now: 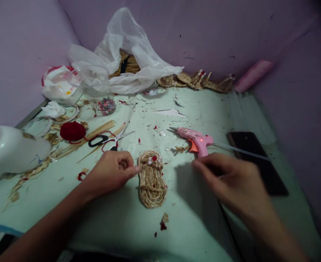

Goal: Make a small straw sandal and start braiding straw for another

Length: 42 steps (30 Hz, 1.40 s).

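A small woven straw sandal [151, 180] with red and white beads on its strap lies in the middle of the pale green table [193, 218]. My left hand [111, 172] is curled closed, its fingertips touching the sandal's left edge near the strap. My right hand [231, 180] hovers right of the sandal, fingers loosely extended and blurred, just below the handle of a pink glue gun [194, 140] whose red light glows. Nothing shows in either hand.
Black-handled scissors [108, 140], a red yarn ball [72, 131] and straw strips lie at the left. A white jug [11, 149] stands far left. A dark phone [256, 160] lies right. Plastic bags [122, 54], a bead jar [106, 105] and woven straw pieces [195, 80] line the back wall.
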Available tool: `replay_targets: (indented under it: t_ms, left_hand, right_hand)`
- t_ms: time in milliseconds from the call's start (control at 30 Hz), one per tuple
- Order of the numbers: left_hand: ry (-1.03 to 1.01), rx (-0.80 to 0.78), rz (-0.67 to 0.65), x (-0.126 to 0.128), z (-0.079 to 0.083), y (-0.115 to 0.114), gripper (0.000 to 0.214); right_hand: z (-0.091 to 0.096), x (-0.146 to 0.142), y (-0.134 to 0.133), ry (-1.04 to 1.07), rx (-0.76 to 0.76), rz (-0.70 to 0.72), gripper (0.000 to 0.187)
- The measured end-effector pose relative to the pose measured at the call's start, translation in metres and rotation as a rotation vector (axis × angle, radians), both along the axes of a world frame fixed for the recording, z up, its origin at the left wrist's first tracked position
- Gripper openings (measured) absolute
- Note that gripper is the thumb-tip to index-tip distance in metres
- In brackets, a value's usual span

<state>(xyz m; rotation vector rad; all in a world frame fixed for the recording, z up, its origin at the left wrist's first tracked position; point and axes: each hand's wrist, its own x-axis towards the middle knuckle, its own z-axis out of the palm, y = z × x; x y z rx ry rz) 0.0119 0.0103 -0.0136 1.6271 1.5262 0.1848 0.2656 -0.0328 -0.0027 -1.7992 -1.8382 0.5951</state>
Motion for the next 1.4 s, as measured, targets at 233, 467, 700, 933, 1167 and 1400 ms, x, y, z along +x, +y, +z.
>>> replay_targets:
  t_ms: [233, 467, 700, 933, 1167, 1400]
  left_hand:
    - [0.087, 0.218, -0.073, 0.011, 0.005, -0.008, 0.050]
    - [0.186, 0.354, -0.112, 0.026, -0.007, -0.014, 0.047]
    - [0.187, 0.294, -0.055, 0.029, -0.006, -0.010, 0.046]
    - [0.186, 0.253, -0.013, 0.031, -0.006, -0.009, 0.044]
    - [0.144, 0.228, 0.000, 0.029, -0.007, -0.009, 0.042]
    - [0.122, 0.193, 0.008, 0.026, -0.004, -0.009, 0.046]
  right_hand:
    - [-0.007, 0.018, 0.018, -0.427, -0.250, -0.229, 0.050]
    - [-0.022, 0.012, 0.031, 0.345, -0.385, -0.380, 0.006]
    - [-0.007, -0.004, 0.012, 0.792, -0.169, -0.391, 0.038]
    - [0.000, 0.010, -0.016, 0.740, -0.002, -0.213, 0.026]
    - [-0.018, 0.017, -0.072, 0.704, -0.234, -0.155, 0.025]
    - [-0.031, 0.000, -0.084, 0.453, -0.275, -0.200, 0.037]
